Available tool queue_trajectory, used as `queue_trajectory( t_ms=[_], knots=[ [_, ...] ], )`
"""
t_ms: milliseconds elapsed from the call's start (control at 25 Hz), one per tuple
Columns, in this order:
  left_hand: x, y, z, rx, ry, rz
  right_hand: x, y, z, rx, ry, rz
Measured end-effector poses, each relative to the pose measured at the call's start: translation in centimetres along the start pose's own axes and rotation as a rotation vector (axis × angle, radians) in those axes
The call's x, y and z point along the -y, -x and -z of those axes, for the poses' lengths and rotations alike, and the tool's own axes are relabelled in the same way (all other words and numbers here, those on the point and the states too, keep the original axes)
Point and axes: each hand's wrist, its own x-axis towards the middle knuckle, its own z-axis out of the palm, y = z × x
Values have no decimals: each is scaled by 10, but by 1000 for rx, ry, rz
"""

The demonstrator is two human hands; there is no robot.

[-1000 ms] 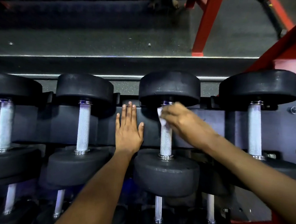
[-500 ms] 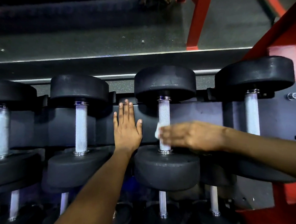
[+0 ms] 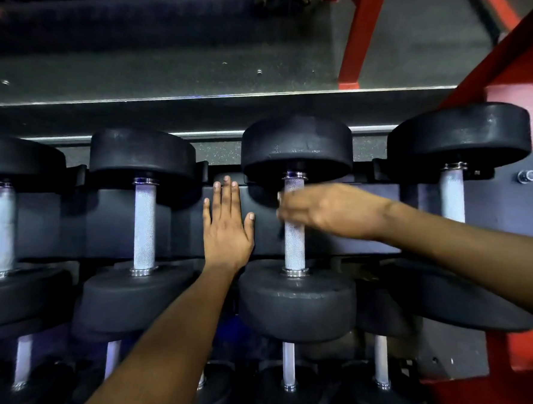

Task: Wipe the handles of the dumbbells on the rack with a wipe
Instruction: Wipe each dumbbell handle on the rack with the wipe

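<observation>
Dumbbell rack [image 3: 350, 244]: dark painted steel shelf spanning the frame from left to right edge, smooth flat face, one bolt head [image 3: 527, 176] at the right; no maker's mark, weight figure or other writing legible anywhere on it or on the weights. Red frame [image 3: 514, 57]: square-section painted steel posts, upper right and lower right of the frame. Dumbbells, upper tier, four in a row with handles running top to bottom in the frame: round matte black rubber heads, scuffed; knurled bright metal handles with polished collars. Third dumbbell [image 3: 296, 300], centre of the frame: its handle [image 3: 294, 250] is crossed about halfway up by the right hand. Second dumbbell [image 3: 143, 160], left of centre, and fourth dumbbell [image 3: 459, 132], right, stand untouched; the first is cut by the left edge. Lower tier: smaller dumbbells with smooth pale handles, bottom of the frame, dim. Right hand [image 3: 330, 210]: reaches in from the right edge, motion-blurred, fingers curled round the third handle's upper half. Wipe [image 3: 279, 197]: only a pale sliver at the fingertips of that hand, against the handle; its texture cannot be made out. Left hand [image 3: 227, 227]: flat on the rack face between second and third dumbbells, fingers straight and together, thumb out, gripping nothing.
</observation>
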Motion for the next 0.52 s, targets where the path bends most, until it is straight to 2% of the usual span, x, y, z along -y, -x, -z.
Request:
queue_trajectory(
  t_ms=[40,80,160,200,240,320,360,480,520],
  knots=[
    [0,0,0,-3,2,0,1,-8,4,-69,74,-73],
    [0,0,0,-9,3,2,9,-17,2,-9,123,-70],
    [0,0,-1,-27,-2,1,38,-25,-7,373,126,70],
    [1,0,-2,-35,-5,-3,43,-29,-6,472,135,108],
    [1,0,-3,-38,-6,-8,37,-36,0,473,151,46],
    [1,-1,-3,-43,-8,-10,23,-48,11,342,252,-151],
    [1,-2,-3,-45,-11,-9,26,-54,12,338,320,-190],
    [1,-3,-3,-54,1,-12,55,-65,8,650,240,-139],
    [1,-2,-3,-59,5,-16,54,-69,14,693,201,-160]
  ],
)
